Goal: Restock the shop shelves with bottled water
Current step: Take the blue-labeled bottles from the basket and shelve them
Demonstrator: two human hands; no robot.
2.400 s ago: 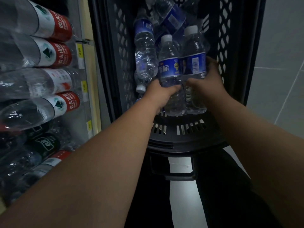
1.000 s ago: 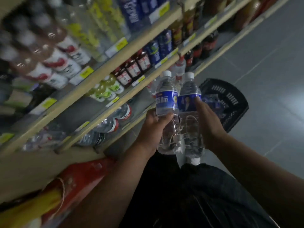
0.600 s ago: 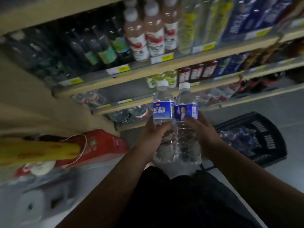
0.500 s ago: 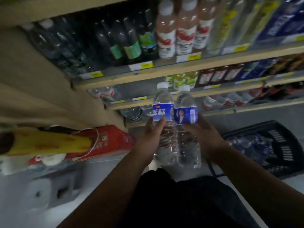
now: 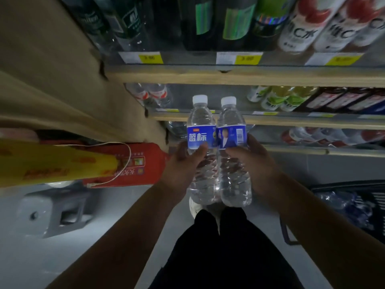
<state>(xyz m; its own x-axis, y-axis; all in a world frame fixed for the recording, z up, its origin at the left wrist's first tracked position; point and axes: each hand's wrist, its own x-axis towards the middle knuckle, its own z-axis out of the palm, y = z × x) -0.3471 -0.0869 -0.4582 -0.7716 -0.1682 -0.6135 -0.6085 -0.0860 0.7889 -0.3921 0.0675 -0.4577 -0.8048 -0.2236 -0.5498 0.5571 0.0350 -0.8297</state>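
Two clear water bottles with blue labels and white caps stand upright side by side in front of me. My left hand [image 5: 183,163] grips the left bottle [image 5: 200,130] around its middle, thumb on the label. My right hand [image 5: 253,163] grips the right bottle [image 5: 231,130] the same way. The bottles touch each other. Behind them runs a wooden shelf edge [image 5: 270,119] with a grey gap between red-labelled water bottles [image 5: 154,94] on the left and green-labelled drinks [image 5: 277,99] on the right.
The black basket [image 5: 350,205] with more blue-labelled bottles sits on the floor at the right. A higher shelf [image 5: 229,77] holds dark bottles and pink drinks. Red and yellow cartons [image 5: 129,163] lie at the left by a beige shelf end panel [image 5: 62,80]. My dark trousers fill the bottom centre.
Both bottles came out of the basket and rose to shelf height. My view turned from the basket to face the shelves and closed in on them; the basket now lies at the right.
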